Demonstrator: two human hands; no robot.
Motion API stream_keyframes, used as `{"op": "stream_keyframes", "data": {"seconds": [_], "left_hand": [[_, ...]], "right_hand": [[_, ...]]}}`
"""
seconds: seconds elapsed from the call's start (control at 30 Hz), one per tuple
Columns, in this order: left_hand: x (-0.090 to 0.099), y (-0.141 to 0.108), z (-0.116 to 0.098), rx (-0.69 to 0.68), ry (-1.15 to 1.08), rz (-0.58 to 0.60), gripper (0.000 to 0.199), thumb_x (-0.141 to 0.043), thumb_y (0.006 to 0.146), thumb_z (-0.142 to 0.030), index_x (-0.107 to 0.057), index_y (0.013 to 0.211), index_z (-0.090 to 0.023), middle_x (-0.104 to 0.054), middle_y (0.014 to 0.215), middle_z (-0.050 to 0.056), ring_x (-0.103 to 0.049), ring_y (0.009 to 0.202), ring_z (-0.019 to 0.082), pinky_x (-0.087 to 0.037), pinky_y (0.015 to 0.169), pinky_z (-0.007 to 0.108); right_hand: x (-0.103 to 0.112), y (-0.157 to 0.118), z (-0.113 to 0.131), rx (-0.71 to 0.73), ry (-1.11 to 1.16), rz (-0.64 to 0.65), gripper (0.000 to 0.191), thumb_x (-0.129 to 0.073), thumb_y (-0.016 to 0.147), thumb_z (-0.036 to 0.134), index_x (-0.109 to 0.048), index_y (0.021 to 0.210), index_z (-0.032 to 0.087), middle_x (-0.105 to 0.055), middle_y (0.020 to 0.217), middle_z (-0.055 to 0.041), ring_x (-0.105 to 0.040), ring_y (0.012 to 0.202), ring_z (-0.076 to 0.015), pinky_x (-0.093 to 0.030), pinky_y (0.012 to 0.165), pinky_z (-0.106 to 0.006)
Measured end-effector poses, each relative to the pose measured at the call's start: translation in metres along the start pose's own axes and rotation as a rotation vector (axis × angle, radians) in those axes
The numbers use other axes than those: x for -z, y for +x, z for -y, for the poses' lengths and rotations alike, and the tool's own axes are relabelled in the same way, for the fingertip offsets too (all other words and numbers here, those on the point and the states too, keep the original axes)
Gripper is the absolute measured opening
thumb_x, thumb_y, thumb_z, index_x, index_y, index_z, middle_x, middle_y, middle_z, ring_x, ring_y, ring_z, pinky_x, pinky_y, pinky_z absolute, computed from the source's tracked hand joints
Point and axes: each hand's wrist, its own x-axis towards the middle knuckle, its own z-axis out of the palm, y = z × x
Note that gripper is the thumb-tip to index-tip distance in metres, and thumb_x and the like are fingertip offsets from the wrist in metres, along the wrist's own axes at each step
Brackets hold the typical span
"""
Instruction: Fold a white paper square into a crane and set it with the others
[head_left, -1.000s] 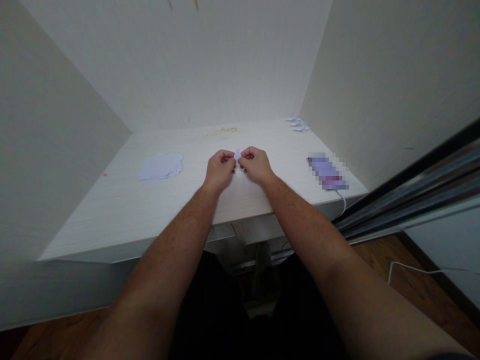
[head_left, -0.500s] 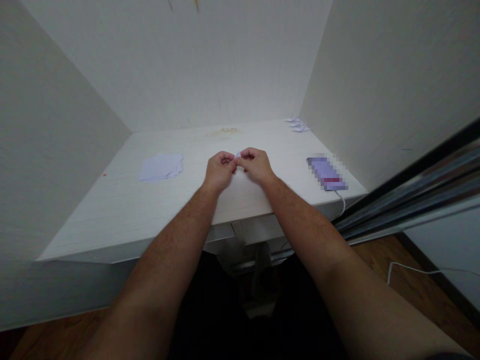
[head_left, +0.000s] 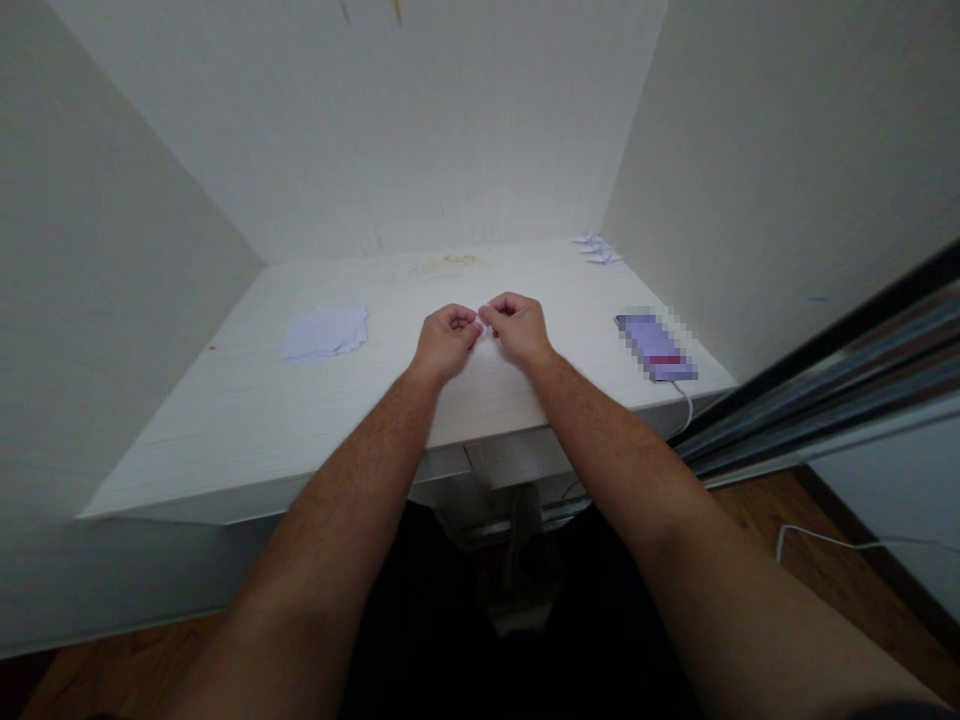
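Over the middle of the white desk [head_left: 360, 420], my left hand [head_left: 445, 342] and my right hand [head_left: 519, 326] meet at their fingertips. Between them they pinch a small piece of folded white paper [head_left: 482, 325]. The fingers cover most of it, so its shape cannot be made out. Both thumbs and forefingers are closed on it. To the left of my left hand lies a loose stack of white paper sheets [head_left: 324, 332].
Several folded white paper figures [head_left: 600, 250] sit in the back right corner. A phone [head_left: 652, 345], blurred by pixelation, lies at the right with a white cable [head_left: 688, 408] running over the front edge. Walls close off the left, back and right sides.
Less of the folded paper shows above the fingertips than before. My fingers have shifted their pinch slightly, and my right hand's fingers have curled closer together.
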Motion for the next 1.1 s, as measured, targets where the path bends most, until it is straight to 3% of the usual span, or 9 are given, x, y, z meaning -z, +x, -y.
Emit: {"op": "stream_keyframes", "data": {"seconds": [0.2,0.33,0.5,0.63,0.83,1.1], "left_hand": [[0.000,-0.001,-0.003,0.015,0.011,0.032,0.011,-0.073,0.069,-0.019,-0.063,0.074,-0.017,-0.058,0.055,-0.002,-0.047,0.045,0.008,-0.034,0.046,0.023],[0.001,0.000,0.000,0.001,-0.008,0.050,0.010,-0.071,0.068,-0.017,-0.062,0.071,-0.018,-0.057,0.054,-0.003,-0.046,0.044,0.008,-0.033,0.045,0.023],[0.003,0.003,0.002,0.008,-0.129,0.006,0.011,-0.069,0.067,-0.014,-0.059,0.069,-0.019,-0.054,0.053,-0.003,-0.046,0.045,0.008,-0.035,0.045,0.022],[0.005,0.004,-0.001,0.030,-0.234,0.010,0.007,-0.066,0.070,-0.018,-0.059,0.068,-0.018,-0.055,0.055,-0.002,-0.050,0.048,0.009,-0.039,0.046,0.022],[0.006,0.003,-0.004,0.080,-0.268,0.026,0.008,-0.064,0.070,-0.017,-0.057,0.067,-0.018,-0.052,0.051,-0.003,-0.047,0.043,0.008,-0.034,0.043,0.022],[0.004,0.002,-0.005,0.093,-0.228,0.028,0.009,-0.065,0.072,-0.017,-0.058,0.067,-0.017,-0.051,0.050,-0.003,-0.043,0.041,0.007,-0.030,0.042,0.021]], "right_hand": [[0.000,0.001,-0.001,-0.014,0.050,-0.018,0.012,-0.070,0.070,0.028,-0.064,0.068,0.018,-0.059,0.060,0.0034,-0.051,0.055,-0.0096,-0.043,0.055,-0.024],[0.002,0.002,0.002,-0.065,0.081,-0.016,0.019,-0.067,0.075,0.032,-0.061,0.063,0.018,-0.055,0.054,0.0038,-0.047,0.050,-0.0083,-0.041,0.050,-0.022],[0.003,0.002,0.006,-0.120,0.194,0.003,0.024,-0.065,0.079,0.040,-0.063,0.070,0.018,-0.065,0.069,-0.0005,-0.051,0.054,-0.0077,-0.043,0.048,-0.020],[0.001,0.000,0.005,-0.093,0.207,0.064,0.014,-0.072,0.071,0.030,-0.065,0.075,0.018,-0.064,0.064,0.0019,-0.051,0.050,-0.0074,-0.043,0.046,-0.021],[-0.001,-0.001,0.002,-0.061,0.189,0.111,0.013,-0.070,0.070,0.024,-0.065,0.080,0.017,-0.059,0.058,0.0044,-0.049,0.048,-0.0071,-0.041,0.046,-0.021],[-0.004,0.002,-0.007,0.070,0.138,0.070,0.026,-0.069,0.069,0.018,-0.061,0.093,0.021,-0.061,0.080,0.0031,-0.053,0.062,-0.0070,-0.045,0.058,-0.021]]}}
